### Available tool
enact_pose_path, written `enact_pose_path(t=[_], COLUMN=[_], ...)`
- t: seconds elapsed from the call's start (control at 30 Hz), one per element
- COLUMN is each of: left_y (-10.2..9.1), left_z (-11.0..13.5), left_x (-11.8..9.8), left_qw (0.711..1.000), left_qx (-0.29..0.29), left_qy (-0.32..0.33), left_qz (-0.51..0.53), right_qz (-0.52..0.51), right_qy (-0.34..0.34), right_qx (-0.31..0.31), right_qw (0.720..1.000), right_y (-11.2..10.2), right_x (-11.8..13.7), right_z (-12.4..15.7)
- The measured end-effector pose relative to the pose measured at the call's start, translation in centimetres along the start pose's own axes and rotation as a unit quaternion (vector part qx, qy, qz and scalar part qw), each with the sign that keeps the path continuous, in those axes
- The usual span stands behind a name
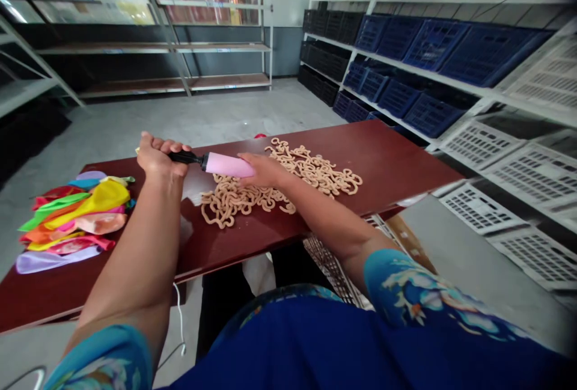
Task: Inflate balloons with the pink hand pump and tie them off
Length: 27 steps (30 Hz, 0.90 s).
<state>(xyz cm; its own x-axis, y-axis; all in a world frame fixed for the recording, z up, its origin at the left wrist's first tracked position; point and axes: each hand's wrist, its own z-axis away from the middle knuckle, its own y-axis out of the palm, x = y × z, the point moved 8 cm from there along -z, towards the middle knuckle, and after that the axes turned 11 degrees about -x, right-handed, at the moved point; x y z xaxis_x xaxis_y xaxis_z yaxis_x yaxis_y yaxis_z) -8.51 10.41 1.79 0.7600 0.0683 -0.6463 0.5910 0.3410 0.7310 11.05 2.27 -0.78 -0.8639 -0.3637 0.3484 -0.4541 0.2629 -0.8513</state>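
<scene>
Bench (396, 161) carries a loose heap of tan curled balloons (315, 170) at centre, with flat coloured balloons (76, 216) well to your left. Pink hand pump (228, 165) is held level just above the heap, seemingly mid-stroke; a push needs the barrel kept steady. Your left hand (155, 158) is closed on its black handle, your right hand (264, 170) wrapped round the barrel's far end.

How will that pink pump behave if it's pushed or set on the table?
Probably stiff: the pump spans straight between the left hand on its black handle and the right hand on its barrel. Looks plastic, so likely light. The round barrel could roll on the smooth table.
</scene>
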Motion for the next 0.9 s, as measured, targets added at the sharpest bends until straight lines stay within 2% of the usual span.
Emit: enact_pose_path(t=[0.13,0.3,0.43,0.63,0.77,0.9], left_y=[-0.9,-0.5,1.8,5.7,6.6,5.8], left_z=[-0.6,-1.2,-1.4,-0.8,-0.5,-0.3], left_x=[-1.9,-4.7,-7.8,-12.2,-12.5,-10.2], left_qw=[0.999,0.997,0.993,0.985,0.983,0.985], left_qx=[-0.030,-0.048,-0.044,-0.007,0.013,-0.004], left_qy=[0.029,0.059,0.091,0.146,0.152,0.143], left_qz=[-0.015,-0.033,-0.061,-0.093,-0.098,-0.093], right_qz=[0.025,0.024,0.006,-0.018,-0.025,-0.023], right_qy=[0.033,0.036,0.061,0.067,0.071,0.079], right_qx=[-0.028,-0.055,-0.061,-0.073,-0.074,-0.082], right_qw=[0.999,0.998,0.996,0.995,0.994,0.993], right_y=[1.5,0.9,0.1,0.1,0.6,0.7], right_x=[-0.3,-1.2,-2.1,-1.8,-1.7,-1.8], right_z=[-0.6,-0.8,-0.6,-0.7,-0.4,0.1])
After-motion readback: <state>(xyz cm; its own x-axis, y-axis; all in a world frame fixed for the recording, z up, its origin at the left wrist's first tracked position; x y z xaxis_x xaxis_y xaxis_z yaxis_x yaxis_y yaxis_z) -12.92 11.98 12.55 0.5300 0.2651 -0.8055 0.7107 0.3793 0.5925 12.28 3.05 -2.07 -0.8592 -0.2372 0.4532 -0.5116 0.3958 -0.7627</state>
